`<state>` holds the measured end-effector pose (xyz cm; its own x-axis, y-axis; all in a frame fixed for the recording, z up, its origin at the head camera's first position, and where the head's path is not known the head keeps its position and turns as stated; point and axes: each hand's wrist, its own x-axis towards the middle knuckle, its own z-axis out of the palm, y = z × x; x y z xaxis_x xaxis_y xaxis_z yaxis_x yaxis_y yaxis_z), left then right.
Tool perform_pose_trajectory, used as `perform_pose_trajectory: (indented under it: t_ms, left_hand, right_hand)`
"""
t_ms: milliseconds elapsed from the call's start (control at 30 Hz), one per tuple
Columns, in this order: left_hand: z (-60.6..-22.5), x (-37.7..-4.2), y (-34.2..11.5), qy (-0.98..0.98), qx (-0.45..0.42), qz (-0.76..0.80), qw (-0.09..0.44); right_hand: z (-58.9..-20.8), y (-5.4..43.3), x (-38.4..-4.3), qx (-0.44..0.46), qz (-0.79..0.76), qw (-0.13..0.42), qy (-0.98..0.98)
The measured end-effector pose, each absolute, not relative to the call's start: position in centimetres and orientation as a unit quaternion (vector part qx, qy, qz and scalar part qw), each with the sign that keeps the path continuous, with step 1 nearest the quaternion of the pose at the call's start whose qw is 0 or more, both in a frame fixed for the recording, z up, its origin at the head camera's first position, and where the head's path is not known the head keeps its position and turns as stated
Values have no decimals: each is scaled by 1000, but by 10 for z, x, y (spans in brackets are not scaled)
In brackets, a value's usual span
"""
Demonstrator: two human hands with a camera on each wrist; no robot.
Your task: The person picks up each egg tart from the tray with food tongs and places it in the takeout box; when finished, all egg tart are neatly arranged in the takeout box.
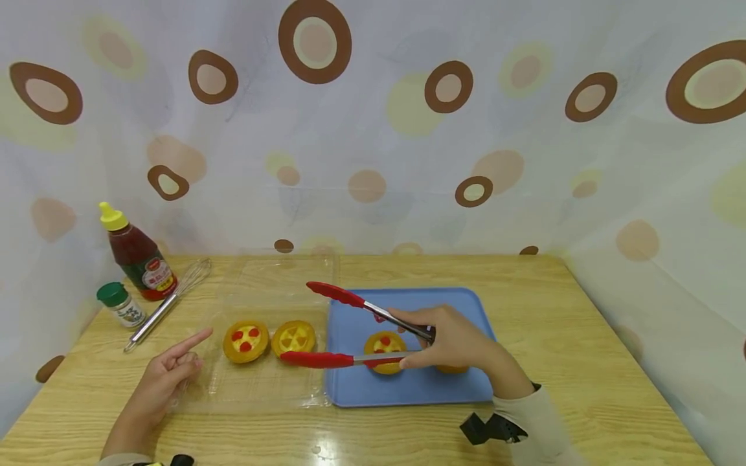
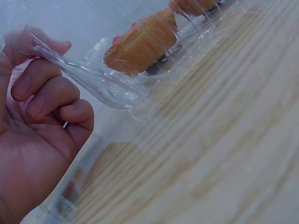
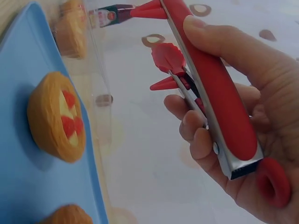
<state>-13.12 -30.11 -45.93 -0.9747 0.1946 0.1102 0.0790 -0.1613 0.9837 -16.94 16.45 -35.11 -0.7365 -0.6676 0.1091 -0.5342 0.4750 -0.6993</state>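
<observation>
My right hand [image 1: 451,340] grips a pair of red-tipped kitchen tongs [image 3: 219,98] by the handles. Their arms are spread, and the tips hang over the clear plastic box [image 1: 262,391] with nothing held between them. Two tarts sit inside the box: a red-topped tart [image 1: 246,342] and a yellow-topped tart [image 1: 294,338] near the lower tong tip. At the box's left side my left hand [image 1: 160,382] holds its rim, one finger over the edge, the others curled outside. Under the tongs, a red-topped tart [image 3: 56,116] rests on the blue tray [image 1: 419,391]. Another tart [image 1: 451,369] is mostly hidden below my right hand.
On the left stand a sauce bottle [image 1: 140,259] with a yellow cap and a green-capped seasoning jar [image 1: 122,305]. A metal whisk [image 1: 169,304] lies beside them. The box's lid [image 1: 280,278] is folded back towards the patterned curtain [image 1: 367,129].
</observation>
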Motion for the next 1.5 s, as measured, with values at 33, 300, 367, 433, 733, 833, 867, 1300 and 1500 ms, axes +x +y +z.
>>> perform_pose_trajectory:
  t_ms: [33,300,367,433,733,833,867,1300,1500]
  left_hand:
    - [-459,-132,-301,650,105,751,36]
    - [-458,-131,-301,659,102,745,30]
    - [-459,-129,-302,655,102,748,30]
    - [-460,-127,-303,651,106,751,32]
    - [-459,-125,-304,644,124,754,28]
    - [-458,-125,-304,649,123,751,26]
    - [-458,-125,-304,649,121,750,26]
    - [-459,-129,-303,653,104,750,30]
    - [-460,-130,-302,657,108,745,27]
  right_hand:
    - [-350,169,-169,-352,-375,86,853]
    - [-350,203,-165,-357,-384,88,847]
    - [-353,211,-164,-362,-370,83,851]
    - [-356,218,-163,-362,-353,76,859]
    - [-360,244,-156,-350,-340,111,866]
    - [-359,250,-155,-351,-337,119,866]
    - [-359,251,-155,-351,-336,121,866]
    - [-359,255,-158,-359,-318,135,867]
    - [-357,256,-164,-360,-304,153,869]
